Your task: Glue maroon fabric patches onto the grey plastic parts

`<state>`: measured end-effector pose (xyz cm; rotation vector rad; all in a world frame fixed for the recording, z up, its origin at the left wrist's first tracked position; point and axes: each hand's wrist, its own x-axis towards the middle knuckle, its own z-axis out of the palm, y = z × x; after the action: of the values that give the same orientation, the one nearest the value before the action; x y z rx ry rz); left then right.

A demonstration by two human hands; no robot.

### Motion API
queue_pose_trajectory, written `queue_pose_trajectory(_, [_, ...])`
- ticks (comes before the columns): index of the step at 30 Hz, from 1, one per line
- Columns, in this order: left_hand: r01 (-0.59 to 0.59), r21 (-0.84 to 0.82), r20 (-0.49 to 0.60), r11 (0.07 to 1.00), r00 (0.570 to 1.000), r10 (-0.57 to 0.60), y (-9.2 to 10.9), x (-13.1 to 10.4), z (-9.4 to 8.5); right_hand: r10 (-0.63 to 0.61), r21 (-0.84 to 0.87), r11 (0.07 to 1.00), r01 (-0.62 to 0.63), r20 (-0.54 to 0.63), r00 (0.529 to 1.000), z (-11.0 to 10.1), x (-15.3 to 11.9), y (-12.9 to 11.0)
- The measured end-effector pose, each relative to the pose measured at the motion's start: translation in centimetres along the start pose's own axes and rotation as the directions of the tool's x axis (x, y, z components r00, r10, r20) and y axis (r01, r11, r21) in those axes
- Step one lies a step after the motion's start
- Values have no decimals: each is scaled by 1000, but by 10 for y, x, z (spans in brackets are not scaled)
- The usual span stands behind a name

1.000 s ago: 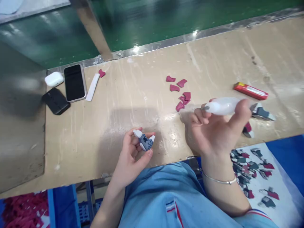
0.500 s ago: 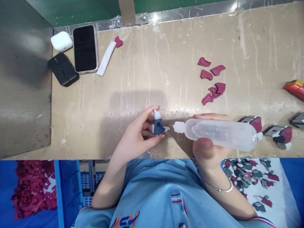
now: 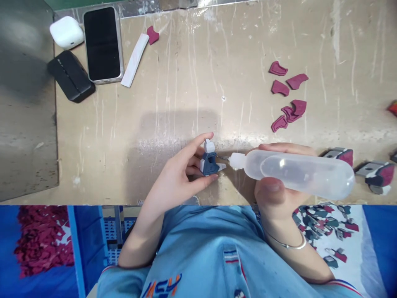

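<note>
My left hand (image 3: 180, 169) is closed on a small dark blue and white part (image 3: 209, 163), held between thumb and fingers just above the table's front half. My right hand (image 3: 279, 186) grips a translucent squeeze bottle (image 3: 297, 171), which lies nearly level with its white nozzle cap (image 3: 237, 160) to the left. The thin metal tip (image 3: 222, 157) of the bottle points at the upper right edge of the part; whether they touch is too small to tell. Several maroon pieces (image 3: 280, 88) lie on the table beyond my right hand.
A phone (image 3: 103, 44), white case (image 3: 67, 32), black case (image 3: 71, 76) and white strip (image 3: 135, 60) lie at the back left. Assembled parts (image 3: 376, 176) sit at the right. Below the table edge are maroon pieces (image 3: 43, 240) at left and mixed parts (image 3: 322, 223) at right.
The view has shifted slightly, so the table's things appear higher and farther outward. Both hands keep their holds, and the bottle tip now points at a higher spot on the part.
</note>
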<state>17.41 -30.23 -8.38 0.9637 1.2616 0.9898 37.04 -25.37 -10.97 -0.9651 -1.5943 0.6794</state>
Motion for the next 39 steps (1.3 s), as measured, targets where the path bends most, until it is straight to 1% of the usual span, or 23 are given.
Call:
queue_pose_trajectory(2, [-7, 0, 5, 1000, 1000, 7, 0, 1, 0, -15, 13, 1000, 15, 17, 1000, 1, 0, -2])
queue_pose_trajectory(6, [-2, 0, 15, 1000, 1000, 2, 2, 2, 0, -6, 47, 999, 3, 62, 998, 1, 1, -6])
queue_pose_trajectory(10, [6, -5, 20, 1000, 1000, -6, 2, 1, 0, -4, 161, 987, -14, 114, 993, 2, 2, -7])
queue_pose_trajectory(12, [9, -2, 9, 1000, 1000, -9, 2, 1, 0, 13, 190, 981, -36, 118, 993, 2, 2, -7])
queue_pose_trajectory(17, [16, 17, -24, 1000, 1000, -16, 0, 0, 0, -37, 135, 990, 33, 26, 999, 3, 3, -5])
queue_pose_trajectory(20, [18, 38, -44, 999, 999, -17, 1, -1, 0, -61, 61, 996, 62, -14, 998, 2, 3, -3])
queue_pose_trajectory(22, [19, 50, -53, 999, 998, -17, 2, -2, 0, -107, 7, 994, 107, -21, 994, 1, 4, -1])
queue_pose_trajectory(25, [20, 56, -63, 998, 998, -16, 2, -2, 0, -153, -6, 988, 153, -5, 988, 0, 6, -1])
queue_pose_trajectory(29, [18, 55, -49, 998, 999, -15, 1, -2, 1, -105, 24, 994, 104, 37, 994, -1, 6, -3])
queue_pose_trajectory(34, [14, 70, -50, 997, 999, -11, 0, -3, 0, 0, -25, 1000, 0, -14, 1000, -4, -2, -10])
queue_pose_trajectory(36, [13, 70, -44, 997, 999, -10, 0, -3, 0, 42, -39, 998, -42, 9, 999, -4, -3, -13])
queue_pose_trajectory(39, [7, 71, -38, 997, 999, -4, 1, -3, 0, 15, -92, 996, -11, 41, 999, -3, 0, -15])
